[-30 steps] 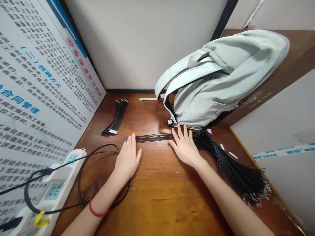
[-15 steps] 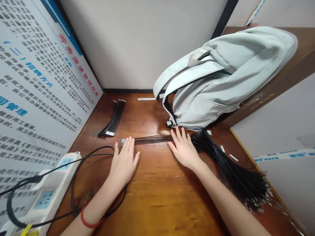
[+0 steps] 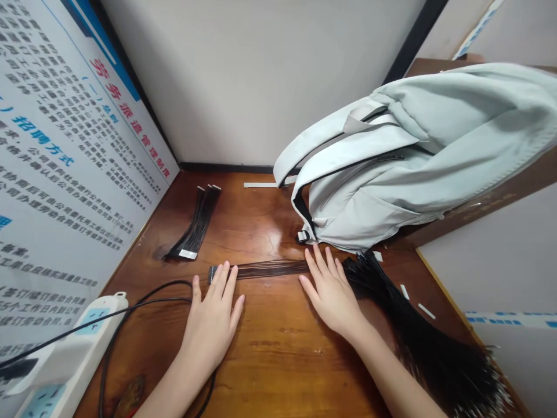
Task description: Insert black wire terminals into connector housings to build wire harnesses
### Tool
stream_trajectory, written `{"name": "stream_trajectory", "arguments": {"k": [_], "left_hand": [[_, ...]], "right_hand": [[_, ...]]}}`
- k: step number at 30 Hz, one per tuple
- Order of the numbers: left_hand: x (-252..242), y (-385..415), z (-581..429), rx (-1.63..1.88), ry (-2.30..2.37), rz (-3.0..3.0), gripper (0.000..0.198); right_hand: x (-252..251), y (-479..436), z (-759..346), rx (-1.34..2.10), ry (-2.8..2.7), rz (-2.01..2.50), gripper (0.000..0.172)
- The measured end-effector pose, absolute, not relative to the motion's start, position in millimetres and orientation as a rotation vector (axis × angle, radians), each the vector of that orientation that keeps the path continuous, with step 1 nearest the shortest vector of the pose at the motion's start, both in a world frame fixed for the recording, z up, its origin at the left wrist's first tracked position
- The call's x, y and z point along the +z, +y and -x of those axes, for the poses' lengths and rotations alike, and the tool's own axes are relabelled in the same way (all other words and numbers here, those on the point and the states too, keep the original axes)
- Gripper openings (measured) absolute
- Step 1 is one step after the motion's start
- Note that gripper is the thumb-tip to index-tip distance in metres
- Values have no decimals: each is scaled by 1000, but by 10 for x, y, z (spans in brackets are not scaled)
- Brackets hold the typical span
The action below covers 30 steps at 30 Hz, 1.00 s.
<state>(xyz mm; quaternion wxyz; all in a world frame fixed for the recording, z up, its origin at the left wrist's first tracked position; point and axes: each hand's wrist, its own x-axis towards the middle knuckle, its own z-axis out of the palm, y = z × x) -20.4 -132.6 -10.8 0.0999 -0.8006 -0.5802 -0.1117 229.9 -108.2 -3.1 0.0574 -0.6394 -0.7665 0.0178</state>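
Note:
My left hand (image 3: 211, 322) lies flat on the wooden desk (image 3: 278, 354), fingers spread, its fingertips on a row of thin black wires (image 3: 270, 269) near their metal-tipped connector end (image 3: 212, 274). My right hand (image 3: 331, 296) rests palm down on the same wires, further along. Under and beyond it they join a big loose bundle of black wires (image 3: 424, 342). A smaller bundle of black wires with a white label (image 3: 195, 223) lies further back, apart from both hands.
A pale grey backpack (image 3: 413, 168) sits at the back right. A white power strip (image 3: 73, 348) and black cable (image 3: 143, 291) lie at the left, beside a printed wall notice (image 3: 73, 145). White strips (image 3: 261, 184) and small white pieces (image 3: 426, 311) lie on the desk.
The whole scene has slid lower in the view as my head moved. Both hands stay flat on the wires, and the wires have not visibly shifted.

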Motion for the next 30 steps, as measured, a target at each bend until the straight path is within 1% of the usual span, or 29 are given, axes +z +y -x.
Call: {"name": "stream_trajectory", "arguments": {"k": [11, 19, 22, 25, 28, 30], "left_hand": [[-113, -1318, 197, -287, -1693, 2383, 55], [-67, -1315, 181, -251, -1718, 2407, 54], [-50, -1316, 172, -256, -1726, 2420, 53], [-44, -1316, 168, -253, -1734, 2413, 53], [-41, -1315, 170, -245, -1715, 2406, 53], [-36, -1314, 173, -245, -1691, 2407, 54]], "right_hand": [[-18, -1077, -2289, 117, -2285, 1913, 57], [94, -1108, -2180, 1, -2272, 1611, 48], [145, -1167, -2065, -10, -2315, 1514, 47], [134, -1220, -1963, 87, -2426, 1481, 52], [80, -1234, -1930, 180, -2449, 1582, 63], [50, -1225, -1942, 201, -2438, 1650, 67]]}}
